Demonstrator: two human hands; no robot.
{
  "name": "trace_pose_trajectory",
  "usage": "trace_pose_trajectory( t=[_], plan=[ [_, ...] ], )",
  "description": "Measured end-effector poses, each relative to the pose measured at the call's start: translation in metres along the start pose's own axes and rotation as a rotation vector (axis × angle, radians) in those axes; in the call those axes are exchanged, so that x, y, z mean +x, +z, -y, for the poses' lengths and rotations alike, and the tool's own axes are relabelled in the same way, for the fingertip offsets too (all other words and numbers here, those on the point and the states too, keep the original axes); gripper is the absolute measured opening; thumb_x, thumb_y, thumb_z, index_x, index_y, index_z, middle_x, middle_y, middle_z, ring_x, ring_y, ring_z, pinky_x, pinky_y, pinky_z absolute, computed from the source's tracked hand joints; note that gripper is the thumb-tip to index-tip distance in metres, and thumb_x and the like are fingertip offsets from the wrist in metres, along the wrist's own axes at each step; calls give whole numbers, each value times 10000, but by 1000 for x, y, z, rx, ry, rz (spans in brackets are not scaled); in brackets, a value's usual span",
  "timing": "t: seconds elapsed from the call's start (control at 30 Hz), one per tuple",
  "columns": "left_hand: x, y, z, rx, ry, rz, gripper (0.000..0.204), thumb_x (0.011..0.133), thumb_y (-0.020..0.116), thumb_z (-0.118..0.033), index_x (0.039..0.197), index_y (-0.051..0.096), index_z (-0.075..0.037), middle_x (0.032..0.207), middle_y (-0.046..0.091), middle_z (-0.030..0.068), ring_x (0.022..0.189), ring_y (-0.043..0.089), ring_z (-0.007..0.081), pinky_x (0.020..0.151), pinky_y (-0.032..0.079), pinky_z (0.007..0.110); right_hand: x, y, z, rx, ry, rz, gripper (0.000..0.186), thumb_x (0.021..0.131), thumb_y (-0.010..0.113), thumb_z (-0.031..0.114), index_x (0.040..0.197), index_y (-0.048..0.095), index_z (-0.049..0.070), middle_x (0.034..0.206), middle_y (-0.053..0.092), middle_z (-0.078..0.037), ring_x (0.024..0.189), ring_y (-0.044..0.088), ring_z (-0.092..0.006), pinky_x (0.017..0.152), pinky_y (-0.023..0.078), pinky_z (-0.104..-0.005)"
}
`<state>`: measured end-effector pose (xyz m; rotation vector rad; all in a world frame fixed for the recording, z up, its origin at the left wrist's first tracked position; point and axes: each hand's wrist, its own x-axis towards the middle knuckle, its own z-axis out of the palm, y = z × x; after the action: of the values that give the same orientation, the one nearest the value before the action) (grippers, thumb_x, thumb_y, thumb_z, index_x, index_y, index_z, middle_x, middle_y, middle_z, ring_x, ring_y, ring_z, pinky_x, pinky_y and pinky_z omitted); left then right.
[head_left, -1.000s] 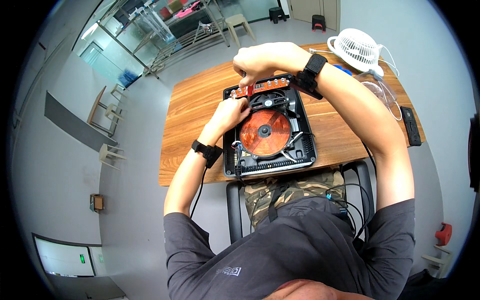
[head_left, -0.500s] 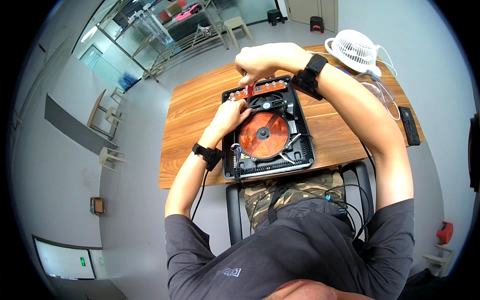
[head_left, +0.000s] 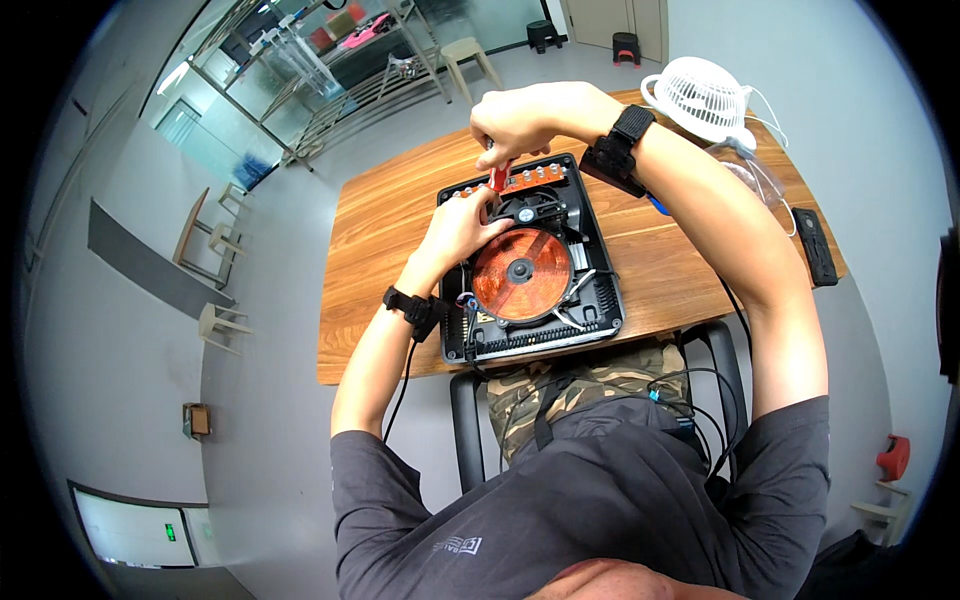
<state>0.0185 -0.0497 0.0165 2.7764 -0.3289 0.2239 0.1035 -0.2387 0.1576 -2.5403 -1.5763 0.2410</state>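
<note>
An opened induction cooker [head_left: 608, 290] lies on the wooden table, its round copper coil [head_left: 523, 275] bare. My right hand [head_left: 520, 118] is at the far end, closed round the red and white handle of a screwdriver [head_left: 499, 177], which points down into the casing. Beside the handle's lower end are the bent fingers of my left hand [head_left: 465, 225], its thumb reaching over the black fan part [head_left: 527, 214]. What those fingers pinch is hidden, as is the screwdriver's tip. An orange circuit board [head_left: 535, 178] runs along the far edge of the casing.
At the back right of the table [head_left: 375, 270] stands a white fan [head_left: 700, 100] with a cable. Near it are a clear plastic bag [head_left: 755, 175] and a black flat tool case [head_left: 815, 247]. Loose wires lie near the coil. My legs are under the near edge.
The left thumb reaches slightly farther right over the fan part. My right hand stays on the screwdriver at nearly the same place. The whole view has shifted slightly.
</note>
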Motion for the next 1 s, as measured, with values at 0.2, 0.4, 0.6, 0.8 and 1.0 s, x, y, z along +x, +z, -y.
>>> trace_pose_trajectory(
  t=[0.2,0.4,0.6,0.8,1.0],
  plan=[
    [6,3,18,135,24,-41,430,878,759,-270,1232,646,-53,1041,678,139,978,678,314,833,543,421,2,-5,-22,-73,66,-15,408,959,671,317,862,695,-79,692,713,-144,504,675,-227,476,554,-341],
    [15,31,48,169,96,9,425,933,668,-205,1333,648,-61,1435,583,134,1310,552,337,1100,436,459,3,-16,-63,-141,180,-72,385,949,675,285,809,689,-73,683,709,-147,511,683,-241,465,562,-343],
    [15,38,55,243,159,29,390,945,643,-194,1305,671,-49,1450,578,157,1336,532,354,1119,422,465,1,-7,-93,-130,275,-77,399,950,678,298,814,682,-77,685,707,-155,527,685,-244,463,559,-337],
    [17,37,53,264,161,57,402,930,643,-169,1308,662,-34,1439,576,190,1317,535,394,1135,418,474,0,-2,-103,-150,327,-72,403,949,693,310,819,682,-71,687,702,-150,523,669,-237,467,560,-346],
    [22,40,62,251,209,67,384,939,640,-188,1288,660,-28,1440,576,180,1307,544,389,1138,414,466,6,1,-112,-117,325,-64,396,949,682,298,828,693,-79,708,705,-158,532,679,-246,478,569,-349]
  ],
)
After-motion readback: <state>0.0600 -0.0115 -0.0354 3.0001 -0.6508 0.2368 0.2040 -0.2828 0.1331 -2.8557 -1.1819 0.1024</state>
